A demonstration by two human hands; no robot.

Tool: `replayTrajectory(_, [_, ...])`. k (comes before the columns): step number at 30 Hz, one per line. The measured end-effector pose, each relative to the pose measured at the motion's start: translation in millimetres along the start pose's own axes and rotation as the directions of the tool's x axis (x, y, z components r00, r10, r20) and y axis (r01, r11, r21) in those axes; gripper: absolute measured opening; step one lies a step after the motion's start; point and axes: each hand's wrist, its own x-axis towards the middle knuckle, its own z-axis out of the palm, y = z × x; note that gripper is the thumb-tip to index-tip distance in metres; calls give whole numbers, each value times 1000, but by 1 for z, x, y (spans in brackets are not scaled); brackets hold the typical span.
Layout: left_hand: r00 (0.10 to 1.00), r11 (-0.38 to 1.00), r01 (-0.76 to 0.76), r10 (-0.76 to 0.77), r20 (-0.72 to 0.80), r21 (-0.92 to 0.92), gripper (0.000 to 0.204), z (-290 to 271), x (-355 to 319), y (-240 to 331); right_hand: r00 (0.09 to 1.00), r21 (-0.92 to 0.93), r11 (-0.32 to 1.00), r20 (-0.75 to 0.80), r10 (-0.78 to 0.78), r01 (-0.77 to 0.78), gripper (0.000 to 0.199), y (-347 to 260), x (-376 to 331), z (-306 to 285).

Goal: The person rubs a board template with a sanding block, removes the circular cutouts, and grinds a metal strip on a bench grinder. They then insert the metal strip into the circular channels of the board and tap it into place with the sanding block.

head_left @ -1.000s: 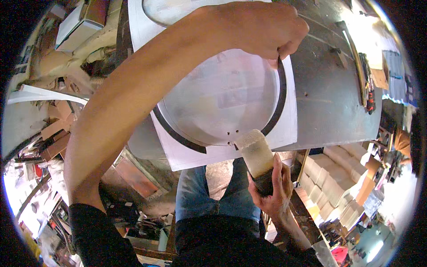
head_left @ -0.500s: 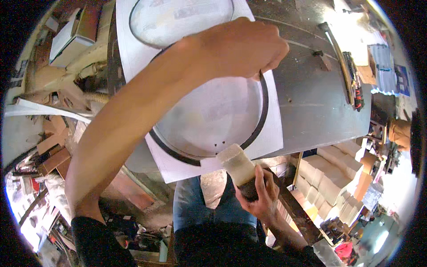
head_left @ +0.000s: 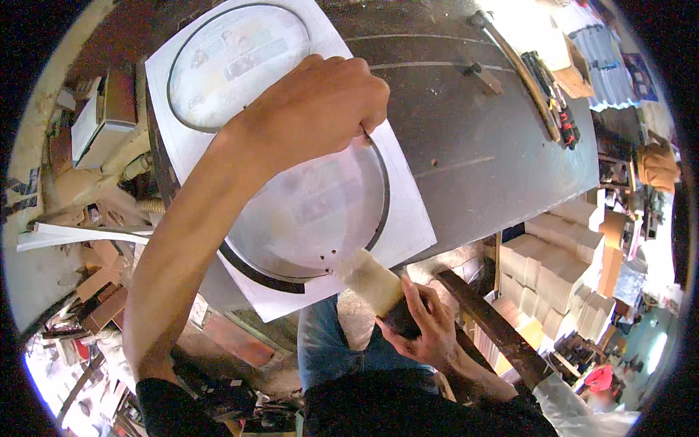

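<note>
My left arm crosses over a white square-cornered sheet [head_left: 408, 222]. My left hand [head_left: 324, 109] is closed, its fingertips pinching at the right rim of the near round clear panel [head_left: 309, 211]. A black curved band [head_left: 266, 278] edges this panel; whether the fingers grip the band itself is hidden. Wrapped in my right hand [head_left: 431, 325] is a wide, flat brush [head_left: 373, 282] with pale bristles and a dark grip. Its bristle tip lies at the panel's lower rim, by several small dark holes. Farther off on the sheet is a second round panel [head_left: 240, 65] with a thin dark rim.
The sheet lies on a dark worktable [head_left: 466, 182]. A hammer [head_left: 513, 69] and several hand tools [head_left: 557, 109] lie at its right, near a small block [head_left: 484, 79]. Stacked pale paper bundles [head_left: 550, 266] stand right; a white box [head_left: 95, 131] and scraps are left.
The sheet and table have shifted left in the view, and the sheet looks more tilted. The far panel now shows more fully. My right hand with the brush has moved slightly along the lower rim.
</note>
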Motion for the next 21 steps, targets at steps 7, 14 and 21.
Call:
replayTrajectory(7, [986, 998, -62, 64, -153, 14, 19, 1, -9, 12, 992, 31, 992, -4, 124, -124, 86, -8, 12, -38])
replayTrajectory(14, [583, 652, 758, -698, -415, -31, 55, -26, -132, 12, 878, 484, 732, 254, 406, -479, 100, 9, 22, -129])
replayTrajectory(21, [385, 384, 903, -922, -37, -193, 44, -25, -148, 19, 923, -220, 910, 83, 376, -351, 72, 2, 61, -202])
